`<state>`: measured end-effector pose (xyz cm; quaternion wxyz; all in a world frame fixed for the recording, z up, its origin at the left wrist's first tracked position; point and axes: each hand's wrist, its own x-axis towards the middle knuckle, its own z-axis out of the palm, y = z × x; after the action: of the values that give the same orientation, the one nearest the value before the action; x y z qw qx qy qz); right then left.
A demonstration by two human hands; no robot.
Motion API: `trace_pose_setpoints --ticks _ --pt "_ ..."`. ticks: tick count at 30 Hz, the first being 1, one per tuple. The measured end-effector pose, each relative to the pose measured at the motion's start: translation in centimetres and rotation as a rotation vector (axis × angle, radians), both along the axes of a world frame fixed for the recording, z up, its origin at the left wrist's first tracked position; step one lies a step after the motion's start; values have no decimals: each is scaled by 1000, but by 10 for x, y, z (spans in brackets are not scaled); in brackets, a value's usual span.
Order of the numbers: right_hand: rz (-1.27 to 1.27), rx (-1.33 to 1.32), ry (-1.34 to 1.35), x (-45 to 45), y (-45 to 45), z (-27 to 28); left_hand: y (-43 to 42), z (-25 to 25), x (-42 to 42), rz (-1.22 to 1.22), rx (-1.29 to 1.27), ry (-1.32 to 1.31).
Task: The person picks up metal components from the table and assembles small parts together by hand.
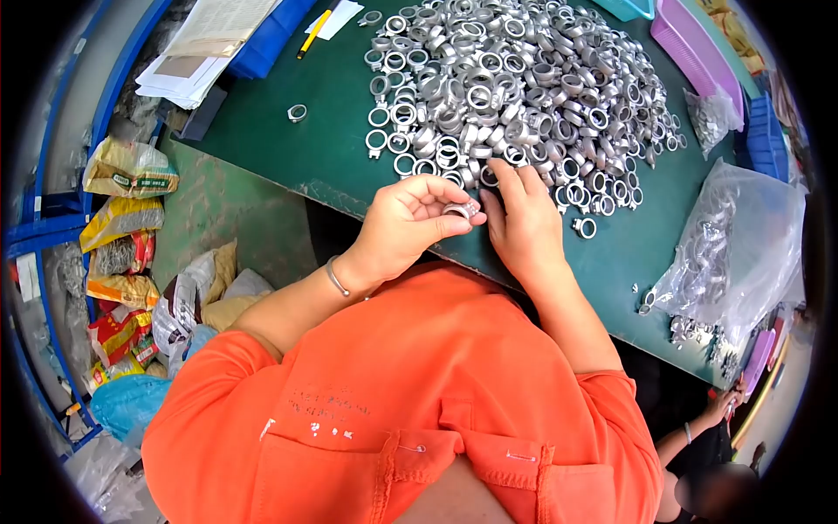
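My left hand (pixel 397 223) is closed in a pinch over the table's near edge, with a small silver metal ring (pixel 457 210) between thumb and fingers. Just right of it, my right hand (pixel 528 218) reaches palm down to the near edge of a large heap of metal rings (pixel 524 87). Its thumb and index finger are on either side of another ring (pixel 488 177), apparently gripping it. Many rings in the heap have a small lug on the rim. One ring (pixel 585 228) lies apart, right of my right hand.
The green table (pixel 340 131) also bears a single ring (pixel 298 113), a yellow pen (pixel 316 35), papers and a blue bin (pixel 271 39). Rightward are a pink basket (pixel 698 52) and a clear plastic bag (pixel 742 244). Another person's hand (pixel 723 407) shows lower right. Sacks (pixel 131 166) fill shelves left.
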<state>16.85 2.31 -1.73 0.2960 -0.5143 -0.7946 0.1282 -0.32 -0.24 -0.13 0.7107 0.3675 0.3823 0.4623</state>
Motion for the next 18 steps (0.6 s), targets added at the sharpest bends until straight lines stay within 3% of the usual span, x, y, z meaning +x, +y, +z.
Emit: trace_pose_setpoints --ticks 3,11,18 --pt "52 20 -55 2 -2 0 0 -3 1 1 13 -92" --pt "26 35 76 9 -11 -1 -3 -1 1 -9 85 7" --pt "-27 16 118 12 -16 -1 -3 -3 1 14 -34 -63"
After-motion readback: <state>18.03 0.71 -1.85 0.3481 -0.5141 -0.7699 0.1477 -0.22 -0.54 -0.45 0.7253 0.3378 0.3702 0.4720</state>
